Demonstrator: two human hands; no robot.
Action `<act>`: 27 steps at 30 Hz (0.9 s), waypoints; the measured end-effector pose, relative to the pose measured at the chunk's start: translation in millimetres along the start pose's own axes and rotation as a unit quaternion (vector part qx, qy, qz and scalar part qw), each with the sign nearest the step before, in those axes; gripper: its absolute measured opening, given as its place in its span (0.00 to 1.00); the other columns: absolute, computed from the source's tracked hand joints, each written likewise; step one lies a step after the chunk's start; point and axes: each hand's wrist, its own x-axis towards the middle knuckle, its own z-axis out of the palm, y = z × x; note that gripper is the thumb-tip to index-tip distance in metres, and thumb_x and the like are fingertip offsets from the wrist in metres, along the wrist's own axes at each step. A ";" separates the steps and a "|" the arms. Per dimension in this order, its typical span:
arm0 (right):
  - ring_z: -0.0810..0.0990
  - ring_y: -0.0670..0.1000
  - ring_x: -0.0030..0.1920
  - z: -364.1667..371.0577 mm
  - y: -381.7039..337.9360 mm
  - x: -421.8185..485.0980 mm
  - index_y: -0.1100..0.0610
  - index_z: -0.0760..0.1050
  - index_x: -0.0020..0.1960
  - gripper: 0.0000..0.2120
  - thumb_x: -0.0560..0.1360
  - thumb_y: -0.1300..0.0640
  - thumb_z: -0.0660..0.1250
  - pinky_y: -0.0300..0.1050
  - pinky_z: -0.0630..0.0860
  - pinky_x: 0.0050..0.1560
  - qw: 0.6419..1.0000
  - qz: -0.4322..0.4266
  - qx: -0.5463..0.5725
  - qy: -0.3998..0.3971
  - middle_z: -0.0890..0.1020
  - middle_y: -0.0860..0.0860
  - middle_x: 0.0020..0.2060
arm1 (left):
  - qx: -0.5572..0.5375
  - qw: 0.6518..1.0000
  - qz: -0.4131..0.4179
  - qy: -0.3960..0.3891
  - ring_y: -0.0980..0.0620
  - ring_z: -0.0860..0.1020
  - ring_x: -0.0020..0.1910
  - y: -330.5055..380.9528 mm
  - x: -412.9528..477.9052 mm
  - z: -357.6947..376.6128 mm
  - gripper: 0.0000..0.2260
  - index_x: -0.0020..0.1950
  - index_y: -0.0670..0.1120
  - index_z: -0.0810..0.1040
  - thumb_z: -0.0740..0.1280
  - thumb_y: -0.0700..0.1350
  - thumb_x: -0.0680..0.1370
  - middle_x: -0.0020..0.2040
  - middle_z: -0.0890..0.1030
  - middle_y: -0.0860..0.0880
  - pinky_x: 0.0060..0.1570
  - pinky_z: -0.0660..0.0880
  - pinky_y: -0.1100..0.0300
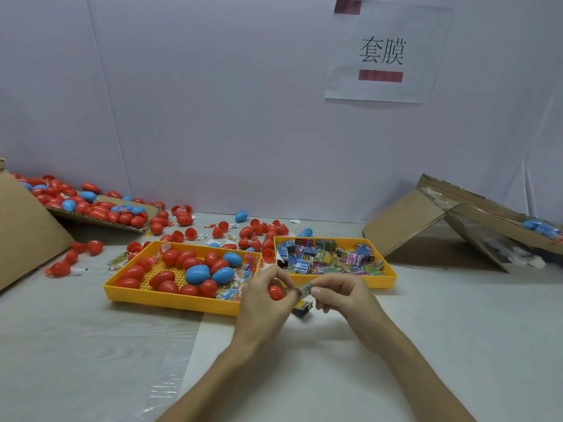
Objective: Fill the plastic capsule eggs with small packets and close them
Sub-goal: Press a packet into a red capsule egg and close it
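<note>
pale lilac wall panels (198, 102) carry a printed paper sign (387, 53) above a whitish wood-grain tabletop (76, 345).

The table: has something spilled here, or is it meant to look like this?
It does look spilled. Red and blue capsule eggs lie loose on the table behind the yellow trays, several as open halves, next to a cardboard sheet at far left heaped with more. At right, a torn cardboard box lies collapsed.
</note>
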 end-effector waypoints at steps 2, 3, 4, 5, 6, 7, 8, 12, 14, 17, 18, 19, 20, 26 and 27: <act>0.80 0.50 0.36 -0.7 -0.3 -0.3 0.54 0.86 0.44 0.05 0.69 0.56 0.74 0.42 0.76 0.37 1.000 -0.005 -0.003 -0.001 0.83 0.52 0.34 | 0.033 0.999 0.024 -0.004 0.57 0.78 0.43 -0.4 -1.5 0.8 0.12 0.40 0.56 0.75 0.75 0.42 0.73 0.42 0.79 0.53 0.39 0.77 0.64; 0.80 0.50 0.36 -0.3 -0.7 -0.6 0.54 0.86 0.44 0.04 0.69 0.57 0.74 0.42 0.76 0.37 1.000 -0.006 -0.005 -0.006 0.83 0.51 0.34 | 0.043 0.999 0.032 -0.006 0.58 0.77 0.44 -0.9 -2.0 1.3 0.12 0.39 0.56 0.75 0.75 0.41 0.73 0.42 0.79 0.53 0.39 0.76 0.65; 0.80 0.50 0.35 0.0 -0.4 -0.6 0.53 0.86 0.44 0.04 0.70 0.57 0.74 0.42 0.76 0.38 1.000 -0.007 -0.004 -0.009 0.83 0.51 0.34 | 0.047 0.998 0.037 -0.008 0.57 0.77 0.43 -1.3 -2.2 1.5 0.13 0.39 0.56 0.75 0.75 0.41 0.73 0.42 0.79 0.53 0.39 0.76 0.65; 0.80 0.50 0.35 0.3 -0.7 -0.9 0.54 0.86 0.44 0.04 0.70 0.57 0.74 0.42 0.76 0.38 1.000 -0.007 -0.002 -0.012 0.83 0.51 0.33 | 0.046 0.998 0.041 -0.009 0.57 0.77 0.43 -1.5 -2.0 1.7 0.13 0.39 0.56 0.75 0.75 0.41 0.73 0.42 0.79 0.52 0.39 0.76 0.65; 0.80 0.50 0.35 0.2 -0.6 -0.7 0.54 0.86 0.44 0.04 0.70 0.57 0.74 0.42 0.76 0.37 1.000 -0.007 0.004 -0.010 0.83 0.51 0.33 | 0.040 0.998 0.042 -0.008 0.56 0.78 0.43 -1.6 -1.5 1.7 0.12 0.39 0.56 0.76 0.74 0.41 0.74 0.41 0.79 0.52 0.39 0.76 0.64; 0.80 0.50 0.35 0.1 -1.1 -0.7 0.54 0.86 0.44 0.04 0.70 0.57 0.74 0.42 0.76 0.37 1.000 -0.006 0.008 -0.007 0.82 0.52 0.33 | 0.030 0.999 0.038 -0.007 0.54 0.78 0.42 -1.5 -1.0 1.7 0.11 0.39 0.55 0.76 0.74 0.41 0.75 0.41 0.79 0.51 0.39 0.77 0.62; 0.79 0.50 0.35 -0.4 -1.1 -0.5 0.54 0.86 0.44 0.04 0.70 0.57 0.74 0.42 0.76 0.37 1.000 -0.006 0.011 -0.005 0.82 0.52 0.33 | 0.018 0.999 0.030 -0.006 0.53 0.78 0.42 -1.2 -0.4 1.7 0.10 0.39 0.54 0.76 0.73 0.42 0.76 0.41 0.79 0.51 0.39 0.78 0.58; 0.78 0.50 0.34 -0.9 -0.6 -0.8 0.55 0.86 0.46 0.06 0.70 0.58 0.73 0.42 0.75 0.37 0.999 0.002 0.027 -0.021 0.81 0.53 0.32 | 0.006 1.000 0.007 -0.008 0.49 0.79 0.39 0.5 -1.0 1.7 0.10 0.38 0.52 0.77 0.72 0.41 0.76 0.38 0.78 0.50 0.35 0.77 0.57; 0.77 0.50 0.33 -0.9 -0.3 -0.3 0.56 0.86 0.47 0.08 0.70 0.60 0.71 0.41 0.75 0.37 0.998 0.013 0.052 -0.026 0.81 0.54 0.34 | 0.000 1.000 -0.013 -0.025 0.52 0.78 0.35 1.5 -0.7 0.9 0.09 0.38 0.50 0.78 0.71 0.39 0.76 0.36 0.78 0.51 0.32 0.74 0.62; 0.76 0.51 0.33 -2.1 0.2 1.2 0.59 0.86 0.48 0.11 0.69 0.62 0.69 0.42 0.74 0.36 0.997 0.024 0.073 -0.021 0.82 0.56 0.37 | -0.116 0.984 -0.108 -0.078 0.56 0.74 0.26 5.9 1.9 -1.5 0.07 0.40 0.46 0.79 0.68 0.37 0.78 0.33 0.77 0.48 0.25 0.68 0.63; 0.76 0.51 0.33 -2.3 0.3 1.6 0.59 0.86 0.49 0.11 0.68 0.62 0.69 0.42 0.74 0.36 0.996 0.027 0.079 -0.016 0.83 0.56 0.38 | -0.175 0.970 -0.143 -0.086 0.56 0.73 0.27 7.6 2.8 -2.9 0.06 0.42 0.45 0.79 0.69 0.38 0.78 0.35 0.76 0.46 0.24 0.67 0.62; 0.76 0.51 0.33 -2.4 0.6 2.1 0.59 0.86 0.50 0.12 0.68 0.62 0.70 0.42 0.74 0.36 0.996 0.031 0.084 -0.009 0.83 0.57 0.39 | -0.239 0.952 -0.172 -0.088 0.55 0.73 0.28 9.0 3.7 -4.4 0.03 0.43 0.45 0.79 0.69 0.40 0.77 0.37 0.76 0.44 0.25 0.66 0.62; 0.75 0.52 0.32 -2.5 0.6 2.5 0.59 0.86 0.51 0.13 0.68 0.62 0.70 0.42 0.74 0.35 0.995 0.035 0.088 0.001 0.83 0.56 0.39 | -0.301 0.929 -0.195 -0.088 0.54 0.73 0.30 10.5 4.7 -6.0 0.02 0.45 0.44 0.78 0.68 0.42 0.77 0.39 0.76 0.44 0.26 0.66 0.62; 0.75 0.52 0.32 -6.3 0.1 3.6 0.56 0.86 0.52 0.12 0.71 0.64 0.70 0.42 0.73 0.35 0.994 0.036 0.086 0.054 0.82 0.58 0.40 | -0.503 0.817 -0.272 -0.080 0.52 0.73 0.32 12.0 10.6 -12.1 0.07 0.51 0.41 0.79 0.64 0.43 0.79 0.41 0.79 0.44 0.32 0.70 0.60; 0.75 0.51 0.32 -5.9 -0.6 3.8 0.55 0.86 0.52 0.12 0.71 0.64 0.71 0.42 0.73 0.35 0.994 0.037 0.083 0.053 0.83 0.58 0.40 | -0.507 0.814 -0.272 -0.079 0.52 0.73 0.32 11.5 10.9 -11.7 0.08 0.52 0.40 0.79 0.64 0.44 0.80 0.42 0.79 0.43 0.32 0.70 0.60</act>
